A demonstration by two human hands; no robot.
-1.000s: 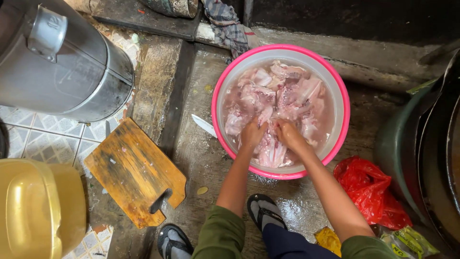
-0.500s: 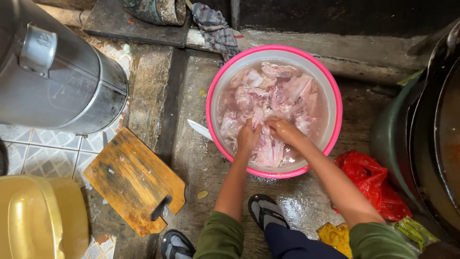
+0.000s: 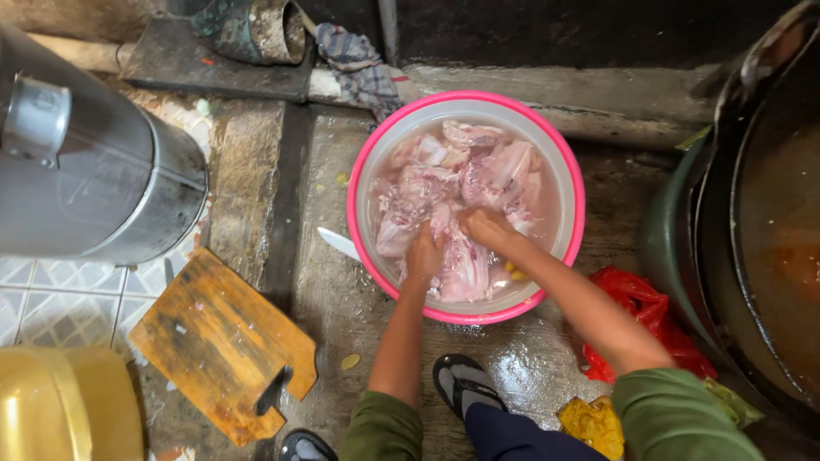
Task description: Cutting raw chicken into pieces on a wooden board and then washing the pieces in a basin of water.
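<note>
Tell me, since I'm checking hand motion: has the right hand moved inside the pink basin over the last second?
Yes. The right hand has shifted left toward the left hand, away from the basin's right rim.

Fingertips of the left hand (image 3: 423,254) and right hand (image 3: 485,227) sink into the raw meat (image 3: 465,183), hidden. Left of them, a knife (image 3: 340,244) disappears under the pink basin (image 3: 363,166). The big pot (image 3: 769,222) to the right runs off frame.
</note>
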